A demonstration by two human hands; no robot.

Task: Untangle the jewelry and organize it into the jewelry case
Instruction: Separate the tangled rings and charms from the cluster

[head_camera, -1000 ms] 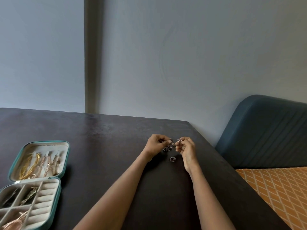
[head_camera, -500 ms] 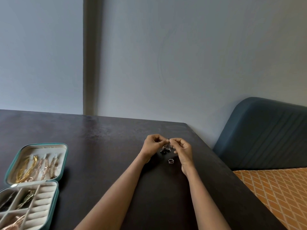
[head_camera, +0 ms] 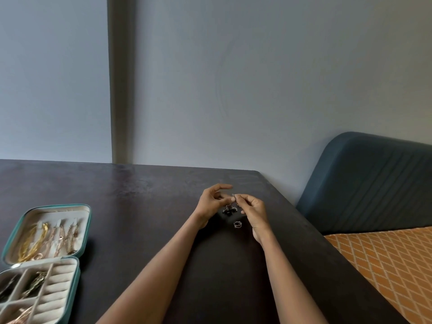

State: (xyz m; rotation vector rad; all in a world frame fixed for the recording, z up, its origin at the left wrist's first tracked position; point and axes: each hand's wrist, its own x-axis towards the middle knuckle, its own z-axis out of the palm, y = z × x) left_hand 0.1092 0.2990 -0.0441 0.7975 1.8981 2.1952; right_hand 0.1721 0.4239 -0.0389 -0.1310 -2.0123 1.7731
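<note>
While both hands work close together above the dark table (head_camera: pixel 145 206), the untangling step is judged to be in hand, with nothing from this cluster yet moved to the case. The right hand (head_camera: pixel 253 210) has thumb and forefinger pressed together on a small silver piece at the top of the tangled jewelry (head_camera: pixel 230 209), a dark knot that hangs between the hands just above the tabletop. The left hand (head_camera: pixel 211 202) has its thumb and lower fingers curled in against the same knot, apparently pinching it, while its forefinger is stretched out above; the exact contact is too small to confirm. A silver ring (head_camera: pixel 237 224) lies loose on the table just beside the right wrist, apart from the knot.

The next move, in my judgement, calls for a gentle, steady pull apart while the left hand anchors the knot; a hard tug could tighten it or snap a fine link.

The jewelry case (head_camera: pixel 79 230) stands open well to the left, near the table's edge. Its lid holds gold and rose chains hung in rows; its base holds divided compartments, some filled, and ring rolls that look unoccupied. Nothing lies on the table between the hands and the case. A blue sofa (head_camera: pixel 364 181) with an orange cushion (head_camera: pixel 385 260) sits beyond the right edge.
</note>
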